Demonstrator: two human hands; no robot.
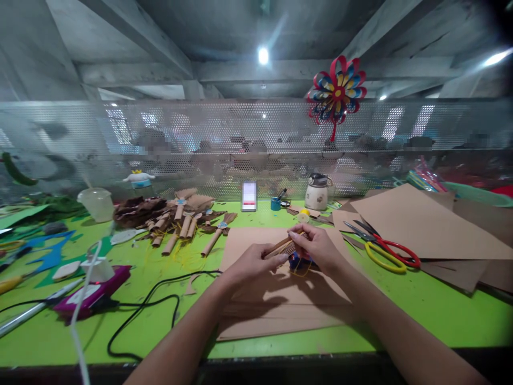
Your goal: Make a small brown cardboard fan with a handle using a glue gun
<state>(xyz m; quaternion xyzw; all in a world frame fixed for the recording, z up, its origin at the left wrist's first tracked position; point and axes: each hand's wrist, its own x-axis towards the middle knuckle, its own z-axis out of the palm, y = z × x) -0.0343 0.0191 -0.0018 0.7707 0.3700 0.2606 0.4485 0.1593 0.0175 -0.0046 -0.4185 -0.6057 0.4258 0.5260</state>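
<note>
Brown ribbed piece (282, 248) held at both ends, just below and right of the frame's centre.
From where I stand, the left hand (255, 263) grasps its left end and the right hand (315, 245) pinches its right end, above brown sheets (276, 323) on the green surface (436, 321); red-and-yellow-handled scissors (377, 239) lie toward the frame's right.

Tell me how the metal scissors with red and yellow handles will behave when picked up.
The scissors likely feel stiff and fairly heavy for their size, given the metal blades. The parted blades may pivot when lifted. Lying flat, they seem unlikely to roll.
</note>
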